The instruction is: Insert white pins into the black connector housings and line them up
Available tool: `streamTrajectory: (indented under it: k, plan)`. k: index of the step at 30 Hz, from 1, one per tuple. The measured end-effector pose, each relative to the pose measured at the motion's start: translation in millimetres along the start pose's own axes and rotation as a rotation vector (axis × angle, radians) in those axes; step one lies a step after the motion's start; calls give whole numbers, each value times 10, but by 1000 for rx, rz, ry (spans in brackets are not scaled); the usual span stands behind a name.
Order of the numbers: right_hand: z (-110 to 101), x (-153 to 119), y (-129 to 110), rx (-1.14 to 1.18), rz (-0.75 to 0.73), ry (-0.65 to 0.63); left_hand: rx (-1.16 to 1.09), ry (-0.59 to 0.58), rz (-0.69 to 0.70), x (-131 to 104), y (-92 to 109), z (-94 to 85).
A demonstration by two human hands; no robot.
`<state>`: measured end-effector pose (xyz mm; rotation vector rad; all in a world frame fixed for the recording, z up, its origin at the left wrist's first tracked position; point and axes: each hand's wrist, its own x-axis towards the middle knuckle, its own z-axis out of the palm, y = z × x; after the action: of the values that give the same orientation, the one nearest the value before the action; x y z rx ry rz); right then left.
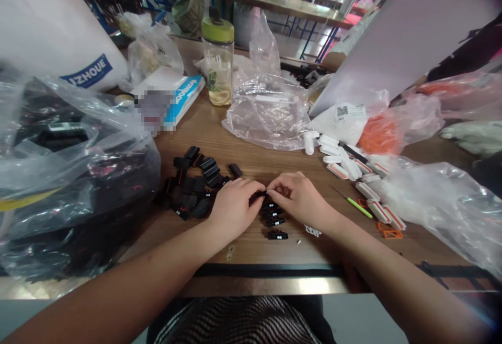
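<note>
Poking from left hand (236,200), black piece (257,195) (partly hidden), toward right hand (297,195)

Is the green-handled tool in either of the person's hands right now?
No, the green-handled tool lies on the table, off to the right of the right hand.

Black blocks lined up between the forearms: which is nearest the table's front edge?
The last block in the line: it lies past a wider gap, closest to the table edge; the other blocks sit closer together.
</note>
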<state>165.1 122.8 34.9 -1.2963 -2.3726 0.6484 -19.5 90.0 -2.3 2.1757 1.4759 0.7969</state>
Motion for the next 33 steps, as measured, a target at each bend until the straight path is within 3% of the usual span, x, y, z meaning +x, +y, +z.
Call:
streamTrajectory:
  k: [15, 26, 30, 33]
  plan:
    - [-51, 67, -62, -248, -132, -137, 23, -37, 7, 6, 1, -13]
    - [-127, -27, -127, -402, -231, -151, 17, -21, -12, 14, 22, -16]
    - [-206, -60, -106, -447, -176, -174, 10, -9, -12, 2, 9, -14]
    - [-438, -222, 79, -518, -1, -94, -6, 1, -14, -12, -15, 0]
